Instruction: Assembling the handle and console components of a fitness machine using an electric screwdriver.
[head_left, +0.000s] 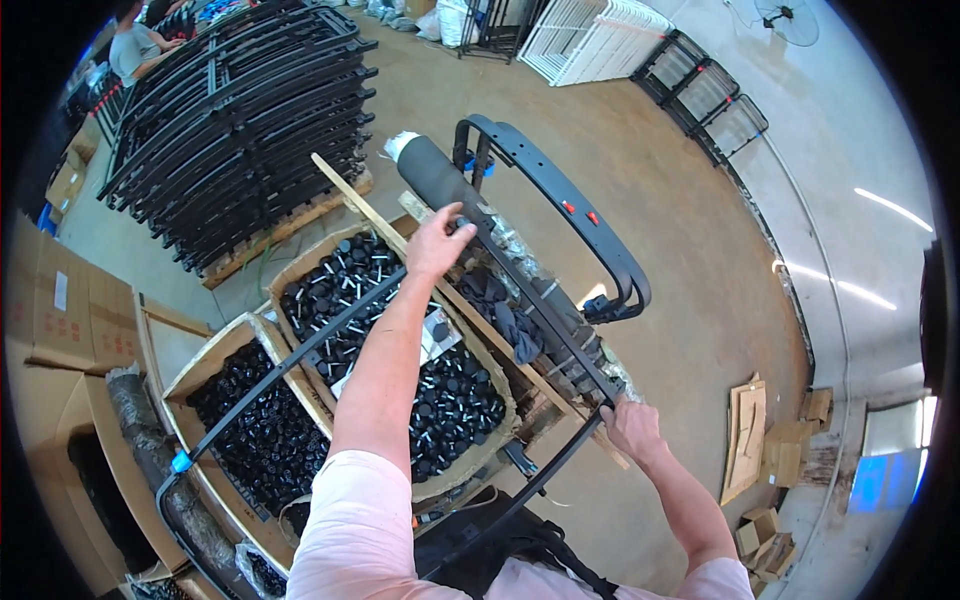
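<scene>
A black tubular metal frame lies across the padded workbench and over the boxes in front of me. My left hand is closed at its far corner, thumb and fingers around the tube end; a small dark round piece shows by the fingertips, too small to name. At the near right corner, my right hand wraps round the same frame. Beneath my left forearm, a box of black-headed bolts stands open. Beside it on the left is a box of small black plastic parts.
A curved black frame piece with red buttons stands beyond the grey padded roll. Stacked black frames fill the far left, near a person. White frames lean at the back. Cardboard lies right.
</scene>
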